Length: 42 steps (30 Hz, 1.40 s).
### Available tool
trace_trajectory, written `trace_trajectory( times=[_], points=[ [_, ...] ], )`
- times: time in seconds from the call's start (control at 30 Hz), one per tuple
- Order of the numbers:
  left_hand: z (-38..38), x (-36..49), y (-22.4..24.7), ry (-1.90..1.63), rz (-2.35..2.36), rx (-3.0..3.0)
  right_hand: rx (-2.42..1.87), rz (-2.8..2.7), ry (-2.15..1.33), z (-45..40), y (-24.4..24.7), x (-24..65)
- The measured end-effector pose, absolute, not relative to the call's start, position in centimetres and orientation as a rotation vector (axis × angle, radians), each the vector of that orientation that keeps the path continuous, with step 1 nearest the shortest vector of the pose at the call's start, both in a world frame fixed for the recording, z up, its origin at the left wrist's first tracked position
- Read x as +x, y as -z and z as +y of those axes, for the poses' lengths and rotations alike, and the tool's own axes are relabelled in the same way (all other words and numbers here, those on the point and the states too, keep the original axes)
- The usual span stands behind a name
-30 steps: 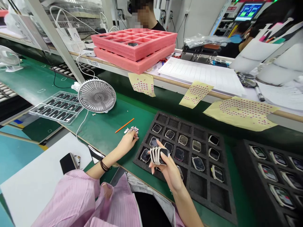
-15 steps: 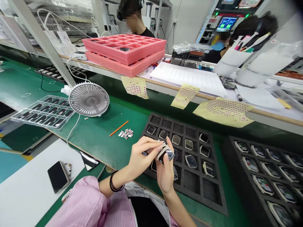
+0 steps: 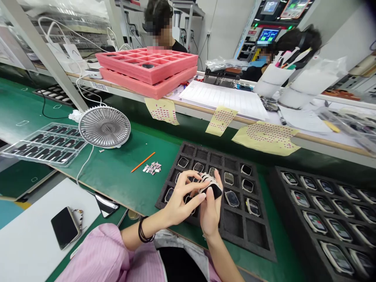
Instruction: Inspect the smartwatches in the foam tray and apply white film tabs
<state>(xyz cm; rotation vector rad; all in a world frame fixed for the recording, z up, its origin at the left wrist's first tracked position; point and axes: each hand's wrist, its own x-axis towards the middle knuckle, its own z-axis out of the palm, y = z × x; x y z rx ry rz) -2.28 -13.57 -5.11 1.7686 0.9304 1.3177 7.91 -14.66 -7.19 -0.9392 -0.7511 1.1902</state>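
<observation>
Between my hands, over the black foam tray (image 3: 239,225), is what looks like a small stack of smartwatch cases (image 3: 213,189) with pale rims. A dark, glossy screen faces up at its near right end. My right hand (image 3: 210,213) is closed around the stack from below and the right, thumb at the front. My left hand (image 3: 180,201), black bands on its wrist, grips the stack's left side with thumb and fingers. Part of the stack is hidden by fingers. More smartwatch cases, such as one smartwatch (image 3: 232,198), lie in the tray's compartments around the hands.
A second foam tray (image 3: 296,219) of watches stands at right. Left of the hands lie an orange stick (image 3: 143,162) and small pale pieces (image 3: 152,168). A fan (image 3: 105,127), clear tray (image 3: 44,143) and phone (image 3: 65,227) are farther left. Pink foam trays (image 3: 147,70) sit on the shelf.
My left fingers have spread along the stack, and the stack has turned so several pale rims and the black screen show. The view has shifted slightly to the right.
</observation>
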Motion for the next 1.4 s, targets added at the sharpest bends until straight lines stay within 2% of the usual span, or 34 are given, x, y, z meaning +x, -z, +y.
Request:
trace_trajectory(
  times=[0.23, 0.4, 0.5, 0.63, 0.73, 0.83, 1.03, 1.4],
  points=[
    [-11.6, -3.0, 4.4, -1.117, 0.835, 2.154, -1.104, -0.826, -1.193, -14.1, 6.5, 10.9],
    [-10.0, -1.6, 1.7, -0.938, 0.755, 2.559, -1.172, -1.220, -1.069, -13.2, 4.3, 13.9],
    [-9.2, 0.0, 1.4, -0.876, 0.869, 2.676, -1.177, -1.476, -0.913, -11.8, 3.9, 14.1],
    [-7.5, 0.6, 2.0, -0.959, 1.045, 2.652, -1.253, -1.595, -0.821, -9.9, 3.5, 13.8],
    [-6.2, -0.4, 1.9, -1.078, 0.987, 2.577, -1.187, -1.615, -0.971, -9.0, 2.5, 14.1],
    [-5.6, -1.7, 0.9, -1.168, 0.916, 2.442, -1.017, -1.510, -1.278, -8.2, 1.1, 15.1],
    [-5.5, -1.6, -1.1, -1.185, 0.646, 2.444, -0.837, -1.277, -1.708, -6.3, -0.4, 16.8],
    [-4.2, -0.1, -0.7, -0.995, 0.581, 2.418, -0.938, -1.150, -1.643, -5.5, 0.8, 17.7]
  ],
)
